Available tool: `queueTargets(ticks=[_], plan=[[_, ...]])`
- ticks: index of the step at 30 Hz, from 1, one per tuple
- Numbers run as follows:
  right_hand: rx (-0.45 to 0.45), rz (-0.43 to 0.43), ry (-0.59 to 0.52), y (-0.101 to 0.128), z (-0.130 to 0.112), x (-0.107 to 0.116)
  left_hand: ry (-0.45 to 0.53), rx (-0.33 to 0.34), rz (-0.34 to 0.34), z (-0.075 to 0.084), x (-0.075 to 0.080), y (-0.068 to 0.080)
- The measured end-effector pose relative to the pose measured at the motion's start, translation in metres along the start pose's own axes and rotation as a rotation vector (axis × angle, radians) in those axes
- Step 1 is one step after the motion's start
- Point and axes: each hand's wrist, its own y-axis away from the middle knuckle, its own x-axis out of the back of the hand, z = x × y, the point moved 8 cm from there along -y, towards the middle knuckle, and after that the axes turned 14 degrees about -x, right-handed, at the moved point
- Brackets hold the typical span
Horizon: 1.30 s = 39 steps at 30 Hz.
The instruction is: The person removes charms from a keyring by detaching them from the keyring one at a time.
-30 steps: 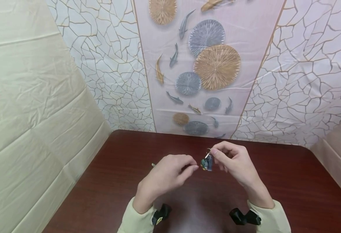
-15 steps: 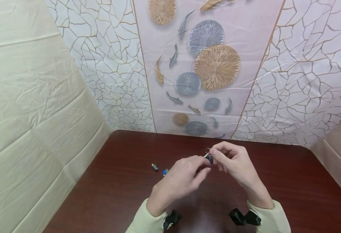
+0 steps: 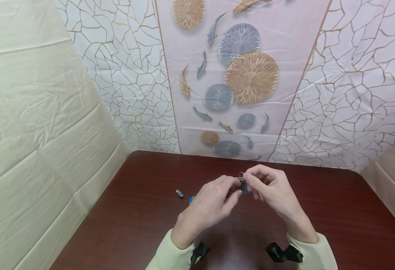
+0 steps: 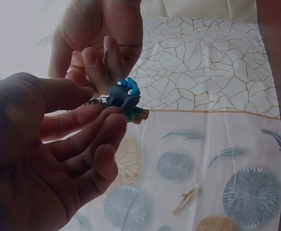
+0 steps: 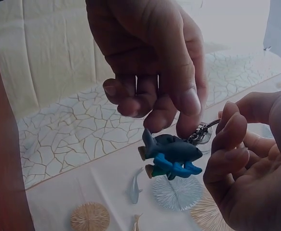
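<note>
Both hands meet above the table around a small keychain (image 5: 174, 151). Several little animal charms hang from it in a cluster: a grey-blue shark-like one, a bright blue one and a partly hidden green one. Between its thumb and fingers, my right hand (image 3: 271, 189) pinches the metal ring (image 3: 241, 174). My left hand (image 3: 211, 200) reaches in from the other side, thumb and index finger closed around the metal links (image 5: 198, 134) just above the charms. In the head view its fingers cover most of the cluster.
Left of the hands, a small greyish charm-like piece (image 3: 179, 193) with a yellowish end lies on the dark red table (image 3: 143, 221). Beside it is a blue piece (image 3: 191, 199), partly hidden by the left hand. Patterned cloth (image 3: 217, 75) hangs behind the table.
My left hand has moved right to the keychain, uncovering the small pieces on the table. The charms have turned, with blue now showing below the fingers. My right hand stays put.
</note>
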Motion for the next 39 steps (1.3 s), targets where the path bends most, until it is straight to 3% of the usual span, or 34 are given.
queueTargets(ticks=[8, 16, 21, 25, 32, 39], plan=[[0.020, -0.016, -0.030, 0.001, -0.001, -0.003, -0.116, 0.012, 0.054, 0.002, -0.001, -0.002], [0.031, -0.020, -0.055, 0.001, -0.001, -0.004, -0.203, 0.033, 0.262, 0.006, 0.003, -0.003], [0.034, -0.023, -0.071, 0.001, -0.001, -0.005, -0.225, 0.002, 0.327, 0.007, 0.007, -0.002], [0.029, -0.008, -0.079, 0.001, -0.001, -0.004, -0.191, -0.018, 0.311, 0.005, 0.009, -0.002], [0.004, 0.029, -0.077, 0.001, 0.000, 0.000, -0.170, -0.056, 0.218, 0.002, 0.009, -0.001], [-0.007, 0.033, -0.064, 0.000, 0.000, 0.000, -0.154, -0.050, 0.169, 0.003, 0.011, -0.002]])
